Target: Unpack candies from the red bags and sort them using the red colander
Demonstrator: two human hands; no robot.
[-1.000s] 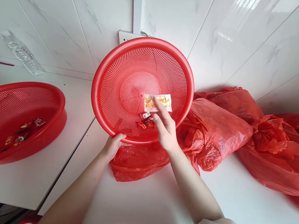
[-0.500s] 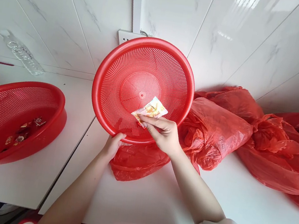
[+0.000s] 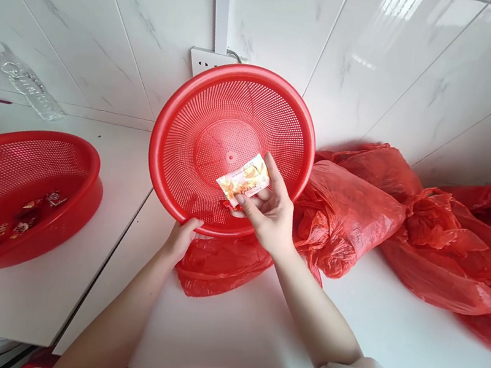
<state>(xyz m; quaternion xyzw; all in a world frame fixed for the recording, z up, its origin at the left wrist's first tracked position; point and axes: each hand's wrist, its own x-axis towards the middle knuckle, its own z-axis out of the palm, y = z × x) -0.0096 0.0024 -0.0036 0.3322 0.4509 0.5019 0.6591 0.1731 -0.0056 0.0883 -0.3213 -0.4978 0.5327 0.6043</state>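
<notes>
**Packet [image 3: 244,179] being pinched by right hand [image 3: 274,220] over red basket [image 3: 243,72]**

The white table [image 3: 408,359] is being backed by marbled tiles [image 3: 276,15]. The socket [image 3: 203,63] is being partly hidden by the basket, its rim being clasped by the left hand [image 3: 181,237]. The basket is being flanked by red bags [image 3: 356,208].

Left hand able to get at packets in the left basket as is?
Probably not while the left hand grips the middle basket; otherwise, the open-topped left basket seems to leave the packets accessible.
</notes>
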